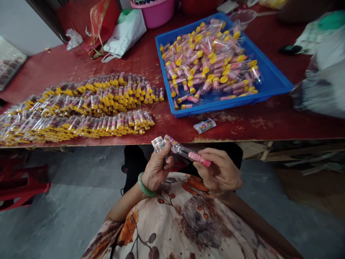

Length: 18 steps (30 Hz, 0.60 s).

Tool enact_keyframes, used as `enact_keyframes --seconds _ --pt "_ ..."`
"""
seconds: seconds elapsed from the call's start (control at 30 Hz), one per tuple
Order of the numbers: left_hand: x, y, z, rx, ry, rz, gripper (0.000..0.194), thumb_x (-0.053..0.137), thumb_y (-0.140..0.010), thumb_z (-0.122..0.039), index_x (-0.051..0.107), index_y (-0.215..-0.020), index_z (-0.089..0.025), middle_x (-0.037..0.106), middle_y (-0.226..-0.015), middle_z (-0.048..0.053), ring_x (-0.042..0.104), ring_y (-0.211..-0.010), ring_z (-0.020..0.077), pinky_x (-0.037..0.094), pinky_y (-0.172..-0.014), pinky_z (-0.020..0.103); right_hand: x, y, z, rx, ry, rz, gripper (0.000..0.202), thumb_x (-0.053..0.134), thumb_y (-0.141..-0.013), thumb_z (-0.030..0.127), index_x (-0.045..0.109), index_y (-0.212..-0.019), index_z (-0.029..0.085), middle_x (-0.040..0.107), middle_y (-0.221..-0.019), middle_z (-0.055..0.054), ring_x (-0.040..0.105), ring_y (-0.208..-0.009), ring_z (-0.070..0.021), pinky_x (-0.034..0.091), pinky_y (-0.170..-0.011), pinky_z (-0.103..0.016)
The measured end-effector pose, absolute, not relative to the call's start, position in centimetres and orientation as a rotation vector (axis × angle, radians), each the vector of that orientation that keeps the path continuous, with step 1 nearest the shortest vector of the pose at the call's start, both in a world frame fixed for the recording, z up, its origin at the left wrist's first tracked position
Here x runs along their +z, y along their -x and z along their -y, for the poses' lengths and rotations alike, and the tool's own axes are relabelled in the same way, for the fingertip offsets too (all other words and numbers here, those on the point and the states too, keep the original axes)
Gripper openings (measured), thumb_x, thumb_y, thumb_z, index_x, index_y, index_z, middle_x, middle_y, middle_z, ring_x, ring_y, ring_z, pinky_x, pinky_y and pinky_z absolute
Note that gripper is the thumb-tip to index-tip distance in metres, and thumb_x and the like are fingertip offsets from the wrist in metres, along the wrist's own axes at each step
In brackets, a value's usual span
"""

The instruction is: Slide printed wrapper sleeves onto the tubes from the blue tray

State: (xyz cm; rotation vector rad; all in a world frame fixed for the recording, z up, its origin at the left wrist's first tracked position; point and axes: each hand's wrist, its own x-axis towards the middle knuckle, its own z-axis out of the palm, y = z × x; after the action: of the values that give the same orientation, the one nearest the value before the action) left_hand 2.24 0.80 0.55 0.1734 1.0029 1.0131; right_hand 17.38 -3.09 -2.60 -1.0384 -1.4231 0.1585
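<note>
My left hand (pixel 159 167), with a green bangle at its wrist, pinches small printed labels (pixel 158 144) and touches the far end of a clear tube (pixel 184 151). The tube has a pink cap and pink contents near that cap. My right hand (pixel 221 169) grips the tube at its capped end. Both hands are just in front of the table edge, above my lap. Another printed label (pixel 205 125) lies on the red table (pixel 229 126) beyond them.
A blue tray (pixel 215 111) heaped with yellow-capped tubes stands at the centre right. Stacked rows of tubes (pixel 107 124) cover the left. Bags (pixel 125 34) and a pink basin (pixel 157 13) are behind; a plastic bag (pixel 323 82) lies far right. Red stools (pixel 24 183) stand below left.
</note>
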Motion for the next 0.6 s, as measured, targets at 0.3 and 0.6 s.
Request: enact_keyframes --seconds 0.3,0.6 --pt "0.2 -2.2 -0.2 1.004 -0.314 -1.018 0.042 0.085 -0.063 -0.040 0.053 -0.071 -0.014 0.050 -0.057 -0.007 0.035 -0.038 -0.0007 0.016 -0.033 0.013 -2.9 -17.3 3.5 -0.079 1.057 1.651 0.041 0.079 -0.071 0.012 0.062 -0.109 0.016 0.070 -0.098 -0.009 0.069 -0.082 -0.0177 0.060 -0.070 -0.027" --pt "-0.2 -1.6 0.0 0.943 -0.466 -1.022 0.041 0.082 -0.066 -0.043 0.052 -0.065 -0.015 0.045 -0.042 -0.007 0.029 -0.036 0.0019 0.014 -0.037 0.017 -3.0 -17.3 2.7 0.197 0.925 1.817 0.038 0.066 -0.085 0.021 0.058 -0.122 0.017 0.065 -0.110 -0.013 0.066 -0.098 -0.0225 0.058 -0.078 -0.033"
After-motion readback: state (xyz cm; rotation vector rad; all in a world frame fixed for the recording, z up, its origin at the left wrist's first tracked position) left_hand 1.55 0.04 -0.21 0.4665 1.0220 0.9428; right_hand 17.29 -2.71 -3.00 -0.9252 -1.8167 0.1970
